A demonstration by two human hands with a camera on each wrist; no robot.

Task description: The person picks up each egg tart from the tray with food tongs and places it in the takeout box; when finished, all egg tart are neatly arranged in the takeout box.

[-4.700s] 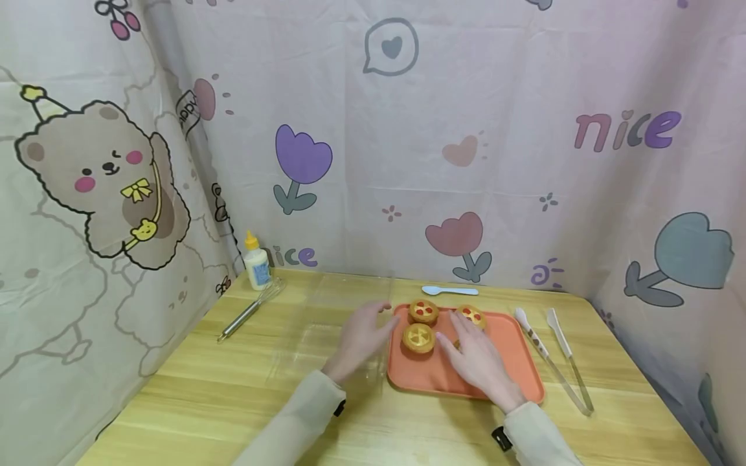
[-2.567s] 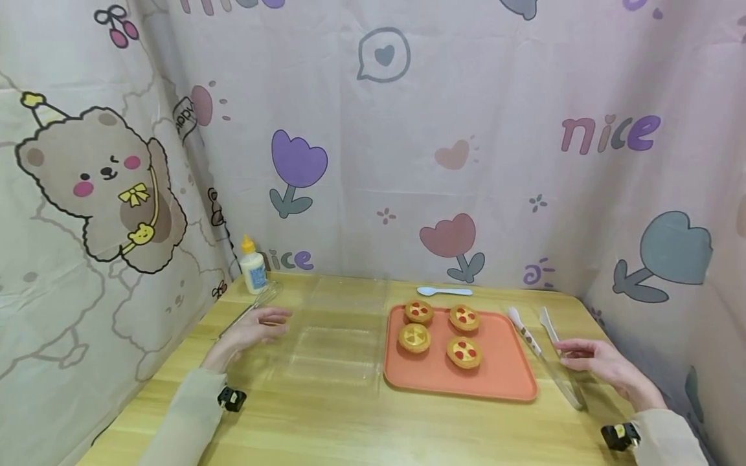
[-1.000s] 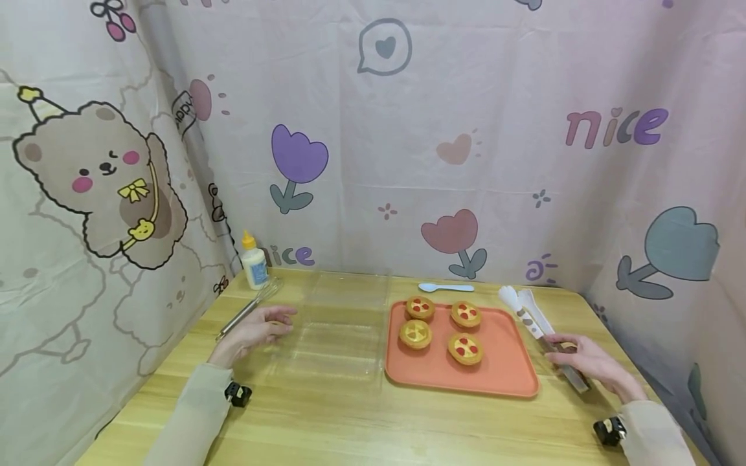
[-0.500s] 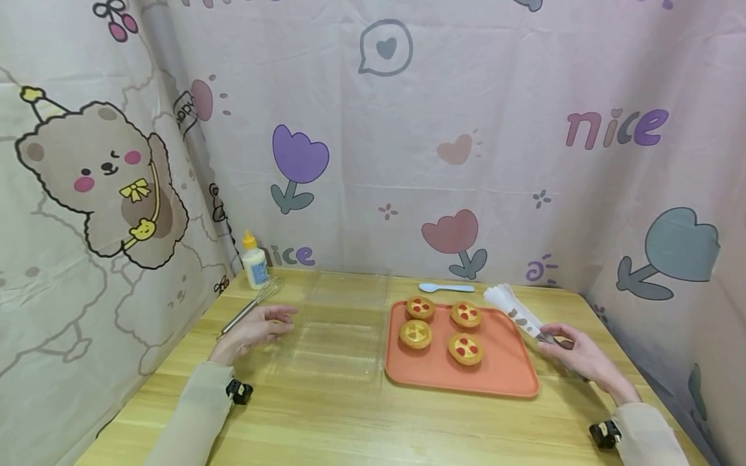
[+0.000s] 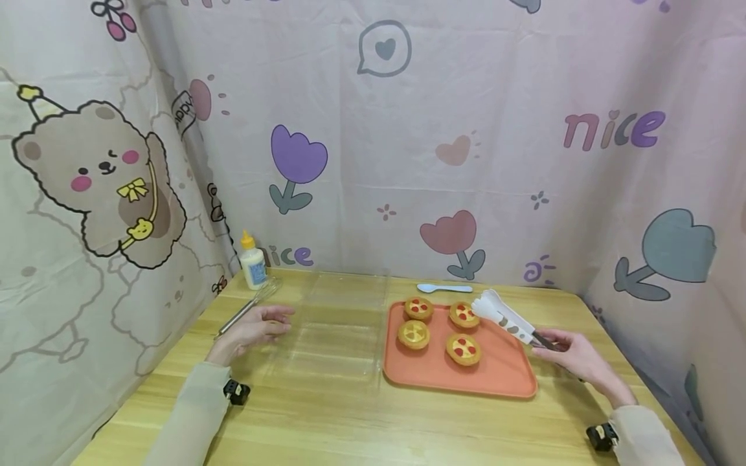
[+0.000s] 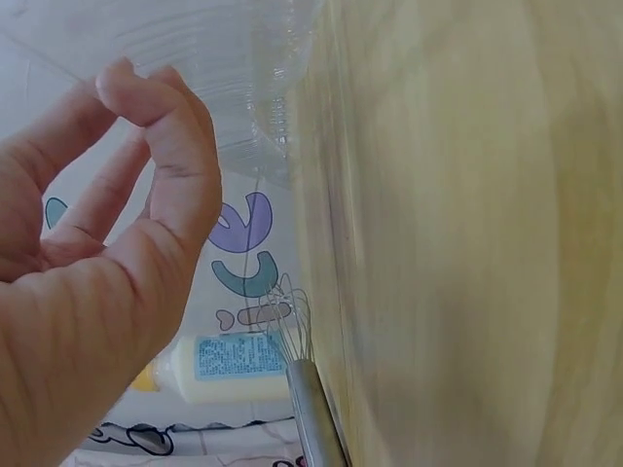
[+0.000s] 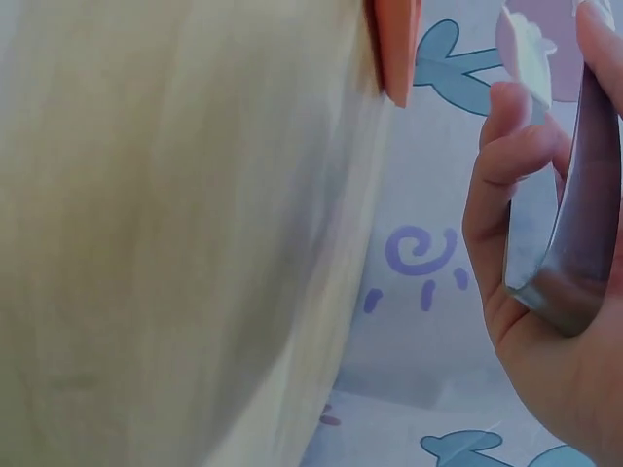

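Note:
My right hand [image 5: 574, 356] grips a pair of tongs [image 5: 511, 321] with white tips and metal arms. In the right wrist view the fingers curl round the metal bend of the tongs [image 7: 574, 243]. The white tips reach over the right part of an orange tray [image 5: 495, 375], overlapping the back right tart [image 5: 463, 315]. On that tray sit several small tarts, among them a front tart with red pieces [image 5: 463, 349] and a plain yellow one [image 5: 414, 334]. My left hand [image 5: 253, 331] holds nothing, its fingers loosely bent, between a whisk [image 5: 240, 315] and a clear plastic box [image 5: 335, 353].
A white glue-type bottle with a yellow cap [image 5: 254, 266] stands at the back left, beside the whisk's wires. Behind the tray lies a pale blue spoon [image 5: 445, 288]. The clear box's raised lid [image 5: 346, 289] leans at the back. Patterned curtains [image 5: 379, 142] border the table.
Both hands have drawn back from the tray. My right hand has taken up the tongs, brought their arms together and swung the tips left over the tray. Lately the left hand stays put.

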